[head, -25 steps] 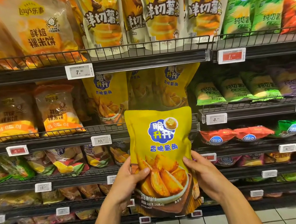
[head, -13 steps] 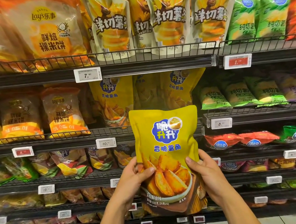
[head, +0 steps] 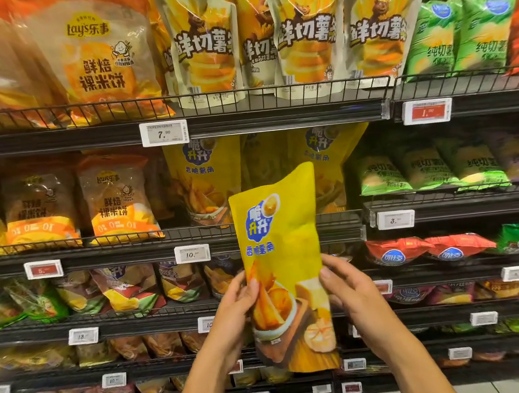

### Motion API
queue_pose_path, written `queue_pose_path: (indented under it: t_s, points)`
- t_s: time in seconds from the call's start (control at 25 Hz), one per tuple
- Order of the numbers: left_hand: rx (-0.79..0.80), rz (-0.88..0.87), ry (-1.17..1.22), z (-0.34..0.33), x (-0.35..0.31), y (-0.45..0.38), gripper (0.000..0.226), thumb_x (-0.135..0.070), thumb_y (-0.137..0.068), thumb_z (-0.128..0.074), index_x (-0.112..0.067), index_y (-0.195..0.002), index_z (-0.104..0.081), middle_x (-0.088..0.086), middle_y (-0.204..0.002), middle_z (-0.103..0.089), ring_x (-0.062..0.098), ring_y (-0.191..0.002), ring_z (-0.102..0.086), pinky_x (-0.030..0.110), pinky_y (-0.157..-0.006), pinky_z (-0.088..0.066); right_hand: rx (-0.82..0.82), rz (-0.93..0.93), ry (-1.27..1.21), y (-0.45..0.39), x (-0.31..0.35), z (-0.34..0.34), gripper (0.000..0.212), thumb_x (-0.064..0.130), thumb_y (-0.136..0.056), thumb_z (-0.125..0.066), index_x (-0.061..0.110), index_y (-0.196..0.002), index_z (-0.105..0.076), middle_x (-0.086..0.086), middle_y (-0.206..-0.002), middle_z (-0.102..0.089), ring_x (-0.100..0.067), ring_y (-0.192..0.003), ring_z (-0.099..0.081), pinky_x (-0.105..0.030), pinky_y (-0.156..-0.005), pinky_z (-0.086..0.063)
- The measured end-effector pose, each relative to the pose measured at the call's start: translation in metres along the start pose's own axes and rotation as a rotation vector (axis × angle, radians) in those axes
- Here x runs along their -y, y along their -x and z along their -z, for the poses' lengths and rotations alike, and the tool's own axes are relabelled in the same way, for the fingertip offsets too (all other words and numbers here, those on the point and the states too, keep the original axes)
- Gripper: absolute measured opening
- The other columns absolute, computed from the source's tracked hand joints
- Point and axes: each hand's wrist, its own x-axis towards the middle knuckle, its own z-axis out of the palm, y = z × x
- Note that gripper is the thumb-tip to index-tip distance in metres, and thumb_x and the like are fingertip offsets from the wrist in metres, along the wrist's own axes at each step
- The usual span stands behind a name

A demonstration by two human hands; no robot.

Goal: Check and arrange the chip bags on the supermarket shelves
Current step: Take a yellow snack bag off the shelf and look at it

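The yellow chip bag (head: 284, 259) stands upright — long axis vertical, top edge up, face turned slightly leftward — pinched at its lower sides by left hand (head: 235, 311) and right hand (head: 351, 293) grips.

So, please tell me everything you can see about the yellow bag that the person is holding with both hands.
The yellow bag is a glossy, tall pouch with a blue logo near the top and potato wedges pictured lower down. It is upright, turned partly sideways, its top edge slanting up to the right. The left hand and right hand pinch its side edges, in front of the shelves.
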Motion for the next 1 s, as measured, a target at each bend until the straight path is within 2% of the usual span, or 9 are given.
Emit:
queue_pose_path:
  t_s: [0.12, 0.24, 0.32, 0.48, 0.6, 0.72, 0.84, 1.0]
  points:
    - [0.034, 0.131, 0.235, 0.009, 0.001, 0.001, 0.039, -0.015, -0.095, -0.047, -0.005, -0.131, -0.055, 0.017, -0.120, -0.067, 0.026, -0.095, -0.067, 0.037, -0.084, -0.058, 0.125, 0.034, 0.072, 0.004, 0.003, -0.008, 0.046, 0.026, -0.087, -0.069, 0.016, -0.131, -0.062, 0.003, -0.130, -0.069, -0.011, -0.124, -0.062, -0.025, -0.098, -0.051]
    - [0.023, 0.286, 0.295, 0.015, 0.003, 0.000, 0.052, -0.013, -0.086, -0.050, 0.004, -0.136, -0.050, 0.033, -0.133, -0.054, 0.047, -0.120, -0.052, 0.058, -0.100, -0.045, 0.205, 0.057, 0.096, 0.005, 0.004, -0.020, 0.043, 0.007, -0.087, -0.068, 0.013, -0.129, -0.064, 0.002, -0.132, -0.068, -0.012, -0.124, -0.062, -0.022, -0.095, -0.051]
    - [0.009, 0.296, 0.268, 0.018, 0.003, -0.003, 0.055, -0.015, -0.085, -0.052, 0.005, -0.135, -0.051, 0.036, -0.134, -0.052, 0.051, -0.128, -0.045, 0.062, -0.101, -0.043, 0.226, 0.064, 0.109, 0.004, 0.005, -0.026, 0.042, 0.001, -0.089, -0.068, 0.014, -0.128, -0.065, 0.004, -0.132, -0.068, -0.012, -0.121, -0.064, -0.021, -0.092, -0.053]
    - [0.022, 0.257, 0.272, 0.031, 0.001, -0.005, 0.055, -0.009, -0.081, -0.055, 0.002, -0.135, -0.052, 0.035, -0.133, -0.054, 0.051, -0.127, -0.047, 0.066, -0.110, -0.030, 0.209, 0.074, 0.107, 0.003, 0.001, -0.033, 0.041, 0.008, -0.088, -0.068, 0.017, -0.128, -0.067, 0.003, -0.132, -0.068, -0.012, -0.123, -0.063, -0.021, -0.091, -0.053]
    - [0.061, 0.181, 0.244, 0.042, -0.003, -0.004, 0.044, -0.002, -0.088, -0.050, -0.004, -0.131, -0.057, 0.029, -0.128, -0.061, 0.041, -0.109, -0.061, 0.058, -0.103, -0.043, 0.174, 0.075, 0.109, 0.001, -0.003, -0.040, 0.041, 0.012, -0.087, -0.067, 0.016, -0.128, -0.066, 0.004, -0.132, -0.068, -0.011, -0.126, -0.061, -0.018, -0.092, -0.051]
    - [0.051, 0.079, 0.151, 0.050, -0.008, -0.006, 0.033, -0.012, -0.100, -0.046, -0.008, -0.131, -0.057, 0.020, -0.125, -0.066, 0.032, -0.106, -0.066, 0.042, -0.088, -0.056, 0.135, 0.086, 0.114, -0.001, -0.008, -0.049, 0.046, 0.026, -0.086, -0.069, 0.019, -0.131, -0.063, 0.007, -0.133, -0.068, -0.009, -0.127, -0.059, -0.019, -0.095, -0.050]
    - [-0.015, -0.002, -0.006, 0.055, -0.017, -0.008, 0.039, -0.032, -0.090, -0.059, -0.013, -0.125, -0.061, 0.010, -0.117, -0.072, 0.025, -0.104, -0.070, 0.034, -0.082, -0.056, 0.065, 0.041, 0.079, -0.001, -0.016, -0.057, 0.048, 0.033, -0.083, -0.071, 0.024, -0.130, -0.062, 0.007, -0.127, -0.070, -0.012, -0.120, -0.065, -0.024, -0.091, -0.053]
    - [-0.069, -0.089, -0.089, 0.056, -0.027, -0.005, 0.049, -0.033, -0.082, -0.070, -0.021, -0.127, -0.058, 0.002, -0.114, -0.073, 0.016, -0.102, -0.071, 0.024, -0.076, -0.057, 0.005, 0.027, 0.070, -0.002, -0.023, -0.059, 0.049, 0.033, -0.084, -0.072, 0.021, -0.130, -0.062, 0.003, -0.124, -0.072, -0.012, -0.115, -0.067, -0.021, -0.087, -0.053]
